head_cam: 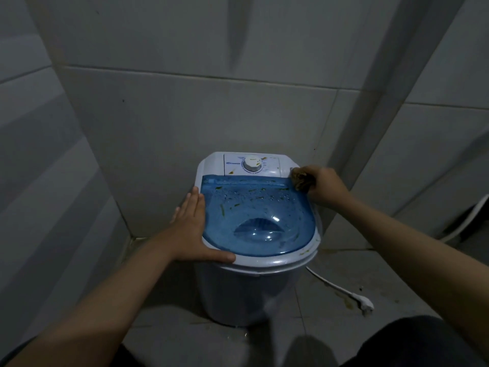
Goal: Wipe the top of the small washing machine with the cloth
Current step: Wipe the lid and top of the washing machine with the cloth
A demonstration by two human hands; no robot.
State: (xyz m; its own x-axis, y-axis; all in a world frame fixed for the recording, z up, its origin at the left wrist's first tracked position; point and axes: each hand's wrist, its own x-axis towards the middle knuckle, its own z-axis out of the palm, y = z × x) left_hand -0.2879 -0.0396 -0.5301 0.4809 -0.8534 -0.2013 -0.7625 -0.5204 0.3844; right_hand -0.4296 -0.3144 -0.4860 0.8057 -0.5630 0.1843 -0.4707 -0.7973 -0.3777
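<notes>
The right hand (326,188) has its fingers curled tight around a bunched brownish cloth (301,178), parked at the far right corner of the small white washing machine (254,263). Its dirty translucent blue lid (254,207) stretches leftward, toward the flat, fingers-together left hand (197,229) bracing the rim.

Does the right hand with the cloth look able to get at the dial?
Probably yes. The right hand holds the cloth at the machine's back right corner, beside the dial, with nothing between them.
</notes>
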